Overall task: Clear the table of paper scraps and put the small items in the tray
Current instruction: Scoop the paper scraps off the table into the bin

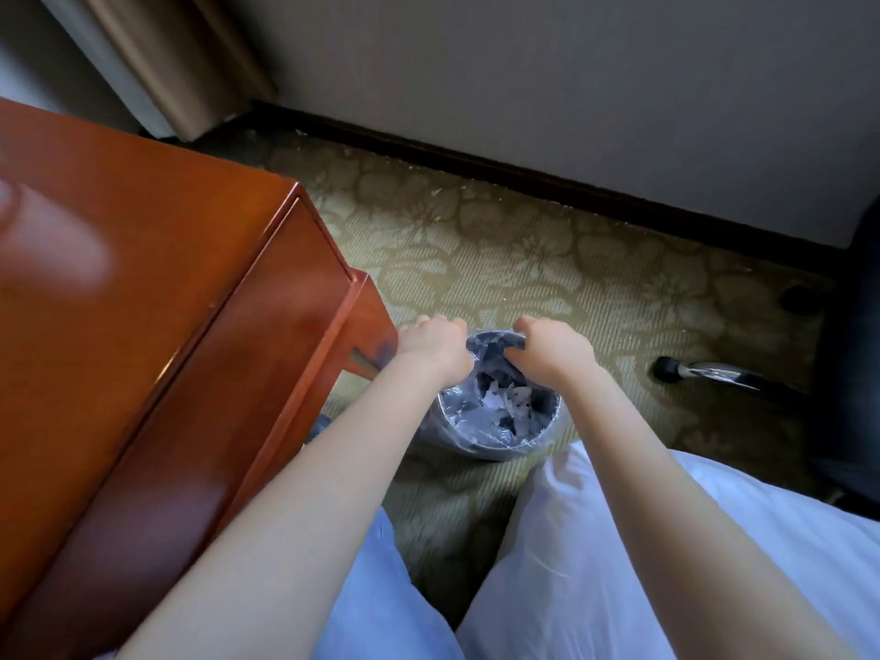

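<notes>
**Wood table, lined bin, two hands at its rim**

Red-brown table: fills the left; we see no tray.
Bin: on the carpet by the table's leg, set within our reach for dumping.
Right hand: fingers curled over the far rim, gripping the liner, we judge to steady it.
Left hand: curled beside that rim; we cannot tell its hold.
Paper scraps: heaped inside the bin.

Paper scraps: torn white and grey bits, loose heap inside the round plastic-lined bin on the carpet. Bin sits upright, at 4 o'clock off the table corner, close beside its leg. Table: glossy reddish-brown wood.
</notes>
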`<move>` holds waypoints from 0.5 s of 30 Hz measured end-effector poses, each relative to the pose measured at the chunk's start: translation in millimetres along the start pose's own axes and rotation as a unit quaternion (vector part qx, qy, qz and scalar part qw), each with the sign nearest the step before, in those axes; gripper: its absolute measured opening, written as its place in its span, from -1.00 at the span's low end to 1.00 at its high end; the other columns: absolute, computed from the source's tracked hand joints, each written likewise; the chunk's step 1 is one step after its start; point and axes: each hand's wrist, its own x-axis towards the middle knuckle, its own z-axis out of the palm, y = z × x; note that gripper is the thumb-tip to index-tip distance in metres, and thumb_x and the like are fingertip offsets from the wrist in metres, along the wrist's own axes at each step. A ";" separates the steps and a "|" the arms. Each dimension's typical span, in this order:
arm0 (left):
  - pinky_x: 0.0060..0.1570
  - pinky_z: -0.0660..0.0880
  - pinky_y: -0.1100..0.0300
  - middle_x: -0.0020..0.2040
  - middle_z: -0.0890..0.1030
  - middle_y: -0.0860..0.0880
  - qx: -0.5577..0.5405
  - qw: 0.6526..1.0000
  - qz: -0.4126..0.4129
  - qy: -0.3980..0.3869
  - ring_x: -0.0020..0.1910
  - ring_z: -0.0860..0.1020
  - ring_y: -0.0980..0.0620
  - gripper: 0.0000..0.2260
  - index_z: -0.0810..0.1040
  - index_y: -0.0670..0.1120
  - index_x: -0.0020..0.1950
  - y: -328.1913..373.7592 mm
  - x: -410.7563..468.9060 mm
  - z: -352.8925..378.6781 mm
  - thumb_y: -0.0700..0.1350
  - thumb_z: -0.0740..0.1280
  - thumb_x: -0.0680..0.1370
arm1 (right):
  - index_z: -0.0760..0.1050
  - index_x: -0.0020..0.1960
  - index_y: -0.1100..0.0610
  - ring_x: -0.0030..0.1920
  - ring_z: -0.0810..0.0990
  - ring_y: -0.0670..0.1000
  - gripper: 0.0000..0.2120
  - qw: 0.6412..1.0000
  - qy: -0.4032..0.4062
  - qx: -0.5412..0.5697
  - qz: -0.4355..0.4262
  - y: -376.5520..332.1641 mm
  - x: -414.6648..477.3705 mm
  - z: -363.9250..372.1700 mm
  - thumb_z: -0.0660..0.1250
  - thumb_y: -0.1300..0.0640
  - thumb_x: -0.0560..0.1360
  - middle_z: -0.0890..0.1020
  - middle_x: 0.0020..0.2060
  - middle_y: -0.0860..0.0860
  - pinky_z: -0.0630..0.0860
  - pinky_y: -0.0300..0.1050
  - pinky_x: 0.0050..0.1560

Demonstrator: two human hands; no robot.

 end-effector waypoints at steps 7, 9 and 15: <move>0.19 0.38 -0.07 0.26 0.47 -0.14 -0.032 0.994 0.013 0.100 0.26 0.40 -0.16 -0.66 0.38 -0.13 0.30 -0.9 -115.8 -37.5 -0.01 0.16 0.58 | 0.37 0.34 0.07 0.20 0.50 0.15 -0.59 0.995 0.084 0.016 -0.053 -32.2 -88.6 -32.8 0.22 -0.05 0.54 0.55 0.20 0.08 0.51 0.06 0.13; 0.17 0.41 -0.06 0.22 0.49 -0.12 -0.035 0.989 0.022 0.140 0.21 0.43 -0.13 -0.68 0.41 -0.12 0.26 -2.8 -153.9 -46.0 0.00 0.17 0.57 | 0.38 0.33 0.06 0.19 0.51 0.14 -0.60 0.989 0.132 0.009 -0.069 -42.7 -115.0 -42.8 0.22 -0.06 0.54 0.55 0.20 0.07 0.50 0.04 0.13; 0.14 0.48 -0.01 0.19 0.50 -0.06 -0.005 0.962 0.013 0.274 0.19 0.45 -0.07 -0.69 0.43 -0.09 0.23 -28.6 -266.5 -51.6 0.05 0.17 0.57 | 0.45 0.25 0.09 0.13 0.53 0.16 -0.65 0.954 0.259 0.005 -0.151 -89.8 -192.8 -68.2 0.22 -0.04 0.53 0.56 0.09 0.06 0.47 0.01 0.05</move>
